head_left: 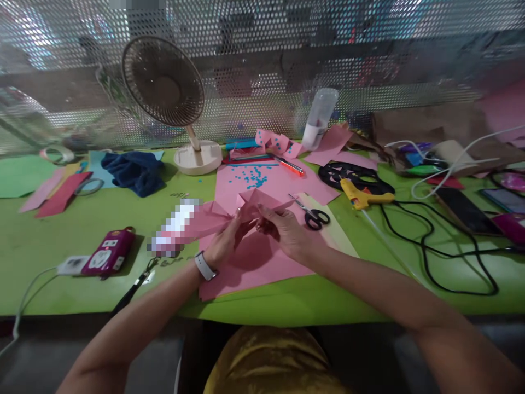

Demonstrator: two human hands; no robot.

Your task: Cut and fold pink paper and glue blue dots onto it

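Between my two hands is a folded pink paper piece point(255, 198) with pointed corners, held just above a large pink sheet point(262, 260). My left hand point(225, 238), with a pale watch on the wrist, is closed on its left side. From the right, my right hand point(283, 227) pinches its edge, fingertips curled beneath. Part of the paper is hidden behind the fingers. Black-handled scissors point(315, 218) lie right of my right hand. Small blue dots point(255, 178) are scattered on the pink paper beyond, near an orange cutter knife point(292, 167).
A small fan point(197, 158) and a bottle point(320, 120) stand at the back. On the right lie a yellow glue gun point(365, 196), its looping black cord and a phone point(467, 210). At left are a purple device point(110, 251) and a dark blue cloth point(134, 169).
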